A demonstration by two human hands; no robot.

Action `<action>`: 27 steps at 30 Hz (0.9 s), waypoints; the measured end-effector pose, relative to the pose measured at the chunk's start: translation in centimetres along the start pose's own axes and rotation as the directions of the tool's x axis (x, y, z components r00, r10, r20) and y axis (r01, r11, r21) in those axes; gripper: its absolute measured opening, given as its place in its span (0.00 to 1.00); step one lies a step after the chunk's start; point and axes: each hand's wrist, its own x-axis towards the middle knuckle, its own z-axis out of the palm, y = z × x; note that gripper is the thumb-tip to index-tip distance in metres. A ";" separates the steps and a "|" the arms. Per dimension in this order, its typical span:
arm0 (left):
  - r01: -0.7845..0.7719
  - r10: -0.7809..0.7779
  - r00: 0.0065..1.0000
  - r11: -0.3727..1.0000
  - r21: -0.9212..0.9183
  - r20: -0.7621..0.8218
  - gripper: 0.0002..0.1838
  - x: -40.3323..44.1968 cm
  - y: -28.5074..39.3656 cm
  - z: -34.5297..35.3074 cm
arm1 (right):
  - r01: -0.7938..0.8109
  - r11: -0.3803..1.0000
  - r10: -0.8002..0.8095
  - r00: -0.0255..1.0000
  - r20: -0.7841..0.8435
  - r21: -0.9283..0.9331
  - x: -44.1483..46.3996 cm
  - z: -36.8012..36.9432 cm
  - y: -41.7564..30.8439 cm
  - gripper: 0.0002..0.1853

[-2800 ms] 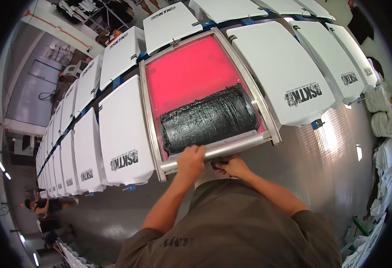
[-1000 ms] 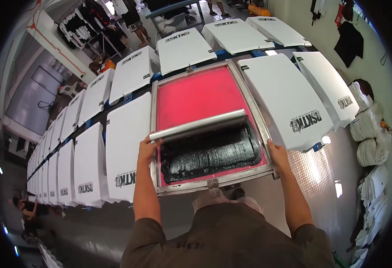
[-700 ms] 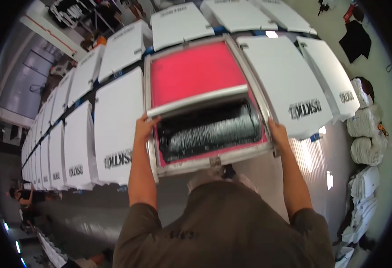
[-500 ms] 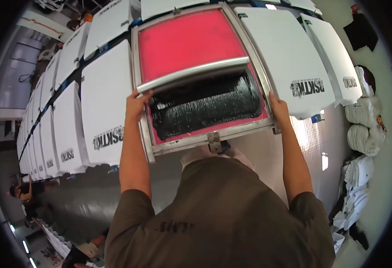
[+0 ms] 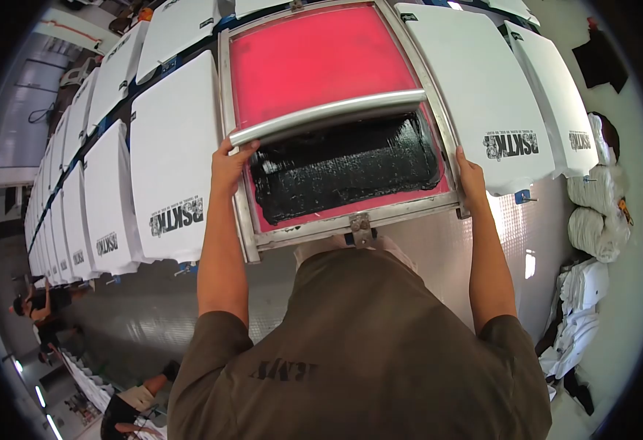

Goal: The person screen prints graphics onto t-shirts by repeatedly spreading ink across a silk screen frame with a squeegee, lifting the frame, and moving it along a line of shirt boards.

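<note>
On the left, the left hand (image 5: 228, 167) is gripping the side rail of the screen frame (image 5: 299, 235), its fingers seemingly touching the end of the metal bar (image 5: 329, 116). That bar, resting by the near rail moments ago, is now crossing the pink mesh (image 5: 321, 62) along the black ink's (image 5: 343, 176) far edge, so the handling appears to be shifting from bar to frame. On the right, the right hand (image 5: 472, 180) is clasping the opposite rail; most fingertips are staying hidden, and the frame is masking whatever is lying underneath
</note>
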 end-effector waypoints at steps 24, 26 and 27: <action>-0.014 0.014 1.000 1.000 -0.015 0.007 0.24 0.6 -1.5 0.0 | 0.013 0.991 -0.017 0.999 -0.027 -0.136 -0.2 0.5 0.0 0.48; -0.008 0.008 1.000 1.000 0.013 0.008 0.23 0.3 -1.6 0.0 | 0.003 0.988 -0.006 1.000 -0.018 -0.155 -0.3 0.5 0.5 0.46; -0.019 0.018 1.000 0.999 0.032 0.005 0.23 0.3 -1.5 0.0 | 0.069 0.983 -0.069 0.998 0.006 -0.172 -0.4 0.6 0.5 0.45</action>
